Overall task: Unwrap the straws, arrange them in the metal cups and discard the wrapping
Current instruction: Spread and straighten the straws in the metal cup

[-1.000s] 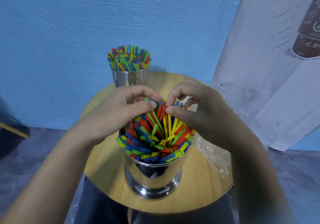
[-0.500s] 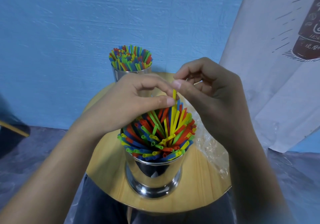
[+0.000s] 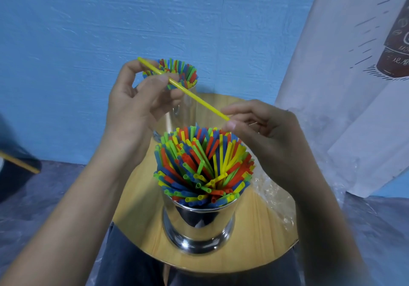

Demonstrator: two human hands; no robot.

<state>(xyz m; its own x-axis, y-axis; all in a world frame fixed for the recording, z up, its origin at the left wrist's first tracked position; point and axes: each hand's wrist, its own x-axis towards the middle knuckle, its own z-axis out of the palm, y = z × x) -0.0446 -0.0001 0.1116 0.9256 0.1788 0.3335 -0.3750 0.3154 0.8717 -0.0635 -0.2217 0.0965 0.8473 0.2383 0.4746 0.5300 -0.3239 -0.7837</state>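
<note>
1. A thin yellow plastic straw (image 3: pixel 187 90) is pinched by the left hand (image 3: pixel 141 104) above the round wooden table (image 3: pixel 254 237).
2. Its lower end is nipped by the right hand (image 3: pixel 263 128) over the near shiny metal cup (image 3: pixel 199 226) of coloured straws.

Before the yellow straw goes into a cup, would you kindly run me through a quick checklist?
1. Yellow straw held: ok, left hand pinches it, right hand is at its lower end.
2. Straw free of both cups: ok.
3. Room in near cup: not ok, packed.
4. Room in far cup: cannot tell.
5. Wrapping discarded: not ok, lying on the table.
</note>
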